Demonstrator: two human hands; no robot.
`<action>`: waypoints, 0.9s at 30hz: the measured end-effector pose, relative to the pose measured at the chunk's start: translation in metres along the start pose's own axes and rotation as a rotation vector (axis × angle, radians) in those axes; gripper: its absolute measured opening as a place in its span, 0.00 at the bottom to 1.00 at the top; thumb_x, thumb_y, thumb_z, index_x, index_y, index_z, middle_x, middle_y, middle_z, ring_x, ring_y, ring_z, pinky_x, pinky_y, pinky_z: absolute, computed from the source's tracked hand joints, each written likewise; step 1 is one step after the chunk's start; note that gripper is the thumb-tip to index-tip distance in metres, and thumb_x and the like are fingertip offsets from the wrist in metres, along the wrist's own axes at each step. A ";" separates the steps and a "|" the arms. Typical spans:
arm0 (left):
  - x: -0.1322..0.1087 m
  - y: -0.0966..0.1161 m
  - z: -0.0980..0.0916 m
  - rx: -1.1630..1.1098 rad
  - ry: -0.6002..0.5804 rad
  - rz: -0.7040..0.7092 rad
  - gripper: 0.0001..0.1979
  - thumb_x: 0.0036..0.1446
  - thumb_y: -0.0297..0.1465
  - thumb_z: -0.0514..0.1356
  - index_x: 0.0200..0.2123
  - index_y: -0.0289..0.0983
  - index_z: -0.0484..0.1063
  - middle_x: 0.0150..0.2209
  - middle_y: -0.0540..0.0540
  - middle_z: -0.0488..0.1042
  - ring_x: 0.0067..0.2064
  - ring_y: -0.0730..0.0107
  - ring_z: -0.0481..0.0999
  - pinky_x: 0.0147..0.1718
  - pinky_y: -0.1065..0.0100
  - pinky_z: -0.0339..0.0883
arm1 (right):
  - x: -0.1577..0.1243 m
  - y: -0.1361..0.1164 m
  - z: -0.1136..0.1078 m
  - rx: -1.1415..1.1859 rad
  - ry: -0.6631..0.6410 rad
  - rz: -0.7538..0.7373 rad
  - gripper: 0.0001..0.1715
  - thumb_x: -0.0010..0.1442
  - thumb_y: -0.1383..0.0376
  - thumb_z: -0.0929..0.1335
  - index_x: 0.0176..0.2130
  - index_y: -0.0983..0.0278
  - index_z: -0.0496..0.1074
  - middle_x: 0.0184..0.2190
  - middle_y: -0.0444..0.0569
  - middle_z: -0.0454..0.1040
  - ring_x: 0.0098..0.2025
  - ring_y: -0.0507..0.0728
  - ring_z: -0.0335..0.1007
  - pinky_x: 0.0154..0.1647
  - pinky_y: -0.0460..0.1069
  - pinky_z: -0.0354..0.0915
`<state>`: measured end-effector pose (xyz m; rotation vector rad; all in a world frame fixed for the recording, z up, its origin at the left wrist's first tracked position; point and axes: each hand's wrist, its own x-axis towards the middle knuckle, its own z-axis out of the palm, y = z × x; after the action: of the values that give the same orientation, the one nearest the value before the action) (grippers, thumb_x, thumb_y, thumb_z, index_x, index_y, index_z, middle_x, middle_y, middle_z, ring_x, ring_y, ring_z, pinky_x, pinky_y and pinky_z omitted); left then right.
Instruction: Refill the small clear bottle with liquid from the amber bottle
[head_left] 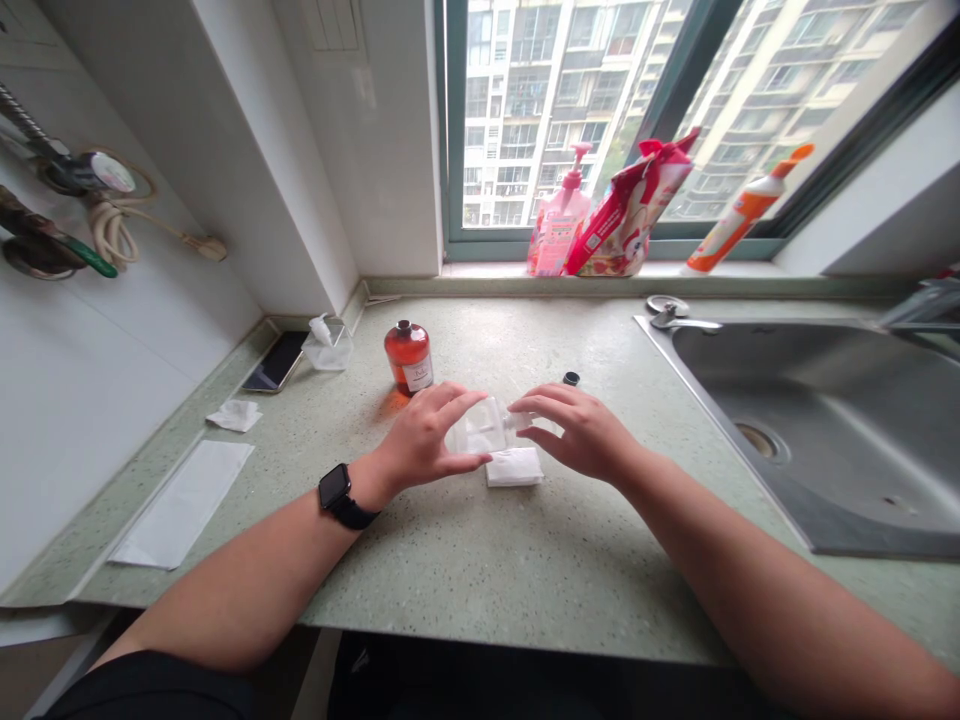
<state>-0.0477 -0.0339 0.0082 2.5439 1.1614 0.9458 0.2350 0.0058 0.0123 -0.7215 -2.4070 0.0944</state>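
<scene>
A clear bottle [480, 432] is held on its side above the counter, its narrow end toward the right. My left hand [427, 435] curves around its body, thumb below and fingers above. At the narrow end, my right hand [574, 430] has its fingertips and thumb around a see-through top piece, whose exact shape is hard to make out. A folded white tissue [514, 468] lies just below the bottle. Behind my left hand stands an uncapped amber bottle [409, 358] with a white label. A small black cap [571, 378] rests behind my right hand.
A steel sink [750, 500] is set into the counter [450, 580] at right. Left lie a phone [275, 362], a clear tissue holder [328, 350], a crumpled tissue [234, 415] and a flat white sheet [184, 503]. A pink pump bottle [559, 230] stands on the sill.
</scene>
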 end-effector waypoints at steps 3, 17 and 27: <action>0.000 0.001 0.001 0.021 0.010 0.016 0.36 0.62 0.50 0.71 0.67 0.41 0.71 0.55 0.38 0.77 0.56 0.48 0.78 0.59 0.47 0.74 | 0.000 0.000 0.001 -0.038 0.009 -0.010 0.10 0.73 0.58 0.70 0.48 0.59 0.80 0.42 0.52 0.85 0.43 0.61 0.81 0.45 0.57 0.76; -0.004 -0.005 0.004 0.201 0.010 0.107 0.34 0.63 0.44 0.71 0.69 0.45 0.71 0.57 0.38 0.77 0.59 0.46 0.77 0.61 0.46 0.72 | 0.000 -0.009 0.008 0.005 -0.172 0.252 0.19 0.75 0.51 0.64 0.39 0.58 0.75 0.36 0.50 0.81 0.39 0.60 0.78 0.42 0.55 0.71; -0.001 0.000 0.000 0.119 0.046 0.040 0.34 0.63 0.48 0.70 0.68 0.42 0.70 0.57 0.38 0.77 0.58 0.47 0.78 0.59 0.46 0.74 | 0.002 0.002 -0.015 0.230 -0.269 0.280 0.20 0.70 0.45 0.68 0.40 0.58 0.73 0.41 0.50 0.79 0.43 0.61 0.76 0.46 0.56 0.72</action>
<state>-0.0481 -0.0351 0.0074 2.6611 1.2193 0.9774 0.2436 0.0065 0.0253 -0.9829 -2.4714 0.6068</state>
